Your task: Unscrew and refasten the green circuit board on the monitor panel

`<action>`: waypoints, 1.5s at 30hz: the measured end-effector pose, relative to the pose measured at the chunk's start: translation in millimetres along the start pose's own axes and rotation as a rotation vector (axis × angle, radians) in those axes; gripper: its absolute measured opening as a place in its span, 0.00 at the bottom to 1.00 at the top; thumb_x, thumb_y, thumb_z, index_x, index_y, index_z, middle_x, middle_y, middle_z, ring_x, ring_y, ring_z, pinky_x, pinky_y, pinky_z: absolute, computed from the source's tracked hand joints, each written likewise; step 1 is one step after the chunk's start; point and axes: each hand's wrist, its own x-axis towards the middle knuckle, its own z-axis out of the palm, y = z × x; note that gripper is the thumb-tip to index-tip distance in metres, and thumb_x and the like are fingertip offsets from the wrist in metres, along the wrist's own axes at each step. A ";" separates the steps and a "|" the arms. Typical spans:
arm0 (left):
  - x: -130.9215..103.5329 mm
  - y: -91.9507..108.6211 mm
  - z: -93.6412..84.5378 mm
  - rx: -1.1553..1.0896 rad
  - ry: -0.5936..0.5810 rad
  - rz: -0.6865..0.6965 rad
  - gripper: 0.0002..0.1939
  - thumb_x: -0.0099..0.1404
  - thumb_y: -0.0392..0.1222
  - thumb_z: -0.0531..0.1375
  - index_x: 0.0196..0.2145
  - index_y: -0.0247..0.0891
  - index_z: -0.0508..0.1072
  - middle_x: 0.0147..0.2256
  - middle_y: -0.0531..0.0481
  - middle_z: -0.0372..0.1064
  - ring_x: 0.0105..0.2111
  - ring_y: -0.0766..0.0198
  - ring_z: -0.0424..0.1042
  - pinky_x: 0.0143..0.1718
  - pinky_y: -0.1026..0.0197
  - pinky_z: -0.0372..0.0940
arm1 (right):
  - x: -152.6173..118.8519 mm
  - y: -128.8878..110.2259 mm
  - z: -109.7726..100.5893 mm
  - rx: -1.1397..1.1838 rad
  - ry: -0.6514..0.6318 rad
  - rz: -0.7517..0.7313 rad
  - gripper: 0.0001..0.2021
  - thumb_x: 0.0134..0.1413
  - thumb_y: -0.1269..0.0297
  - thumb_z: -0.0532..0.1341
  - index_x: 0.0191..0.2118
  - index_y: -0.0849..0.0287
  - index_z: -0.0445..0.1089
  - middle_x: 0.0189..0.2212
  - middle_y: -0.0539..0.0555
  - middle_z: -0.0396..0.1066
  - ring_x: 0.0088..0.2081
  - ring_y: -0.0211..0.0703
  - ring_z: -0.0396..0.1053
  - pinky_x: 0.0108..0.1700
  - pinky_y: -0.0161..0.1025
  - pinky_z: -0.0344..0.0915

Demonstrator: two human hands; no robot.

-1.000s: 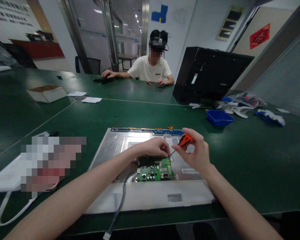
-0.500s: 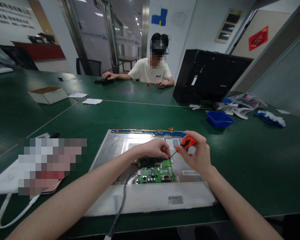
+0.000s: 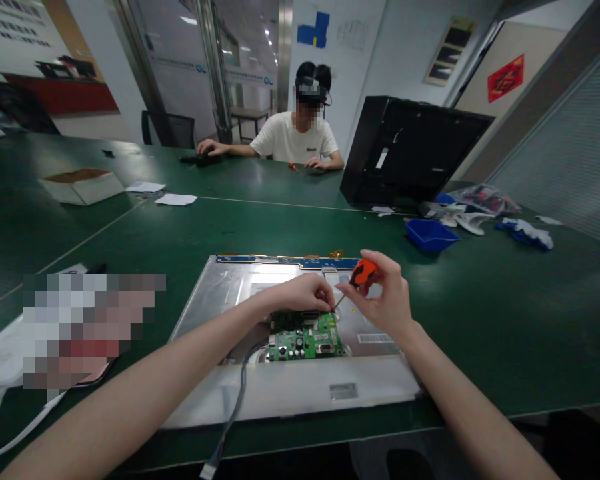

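A green circuit board [image 3: 305,340] lies on the metal back of a flat display panel [image 3: 215,393] in front of me. My right hand [image 3: 385,293] grips a screwdriver [image 3: 363,272] with an orange and black handle, tilted so its tip meets the board's upper right corner. Beside that tip, my left hand [image 3: 310,293] has its fingers closed at the board's far edge; what they pinch, if anything, is hidden. A grey cable [image 3: 241,393] runs from the board's left side over the panel's near edge. Along the panel's far edge is a blue circuit strip [image 3: 285,263].
Across the green table [image 3: 260,230] sits a person [image 3: 297,137] in a white shirt. A black monitor [image 3: 415,153] stands at the back right, near a blue tray [image 3: 431,235] and gloves [image 3: 525,233]. At left are an open box [image 3: 83,188] and papers [image 3: 176,199].
The whole view has shifted slightly, so things appear a little further left. The screwdriver leans a little differently in my right hand; its tip stays at the same board corner.
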 end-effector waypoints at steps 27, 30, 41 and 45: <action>1.5 -4.4 0.4 0.038 0.016 0.015 0.03 0.56 0.33 0.62 0.30 0.33 0.76 0.25 0.53 0.70 0.26 0.67 0.66 0.30 0.65 0.59 | 3.2 -8.5 -1.7 0.013 -0.092 -0.056 0.31 0.57 0.66 0.63 0.64 0.49 0.51 0.29 0.45 0.68 0.21 0.34 0.65 0.20 0.33 0.66; 2.1 -4.3 -0.3 0.031 0.002 0.023 0.05 0.56 0.34 0.62 0.32 0.33 0.77 0.27 0.52 0.72 0.28 0.66 0.67 0.32 0.65 0.60 | 2.3 -9.4 -1.7 0.011 -0.096 -0.045 0.30 0.58 0.67 0.61 0.64 0.50 0.51 0.28 0.45 0.67 0.21 0.34 0.66 0.21 0.33 0.66; 3.2 -4.5 0.2 -0.007 0.004 -0.014 0.03 0.55 0.33 0.62 0.29 0.33 0.75 0.23 0.55 0.67 0.25 0.68 0.65 0.29 0.66 0.58 | 1.5 -6.7 1.1 0.007 -0.047 -0.052 0.30 0.56 0.63 0.65 0.62 0.49 0.53 0.28 0.44 0.67 0.20 0.33 0.64 0.21 0.32 0.65; 3.0 -3.5 -0.4 -0.007 -0.009 -0.006 0.03 0.55 0.34 0.62 0.30 0.33 0.76 0.24 0.54 0.69 0.26 0.68 0.65 0.30 0.65 0.59 | 3.1 -9.5 -1.2 0.045 -0.088 -0.041 0.31 0.57 0.67 0.62 0.64 0.51 0.51 0.29 0.46 0.68 0.22 0.35 0.67 0.22 0.33 0.67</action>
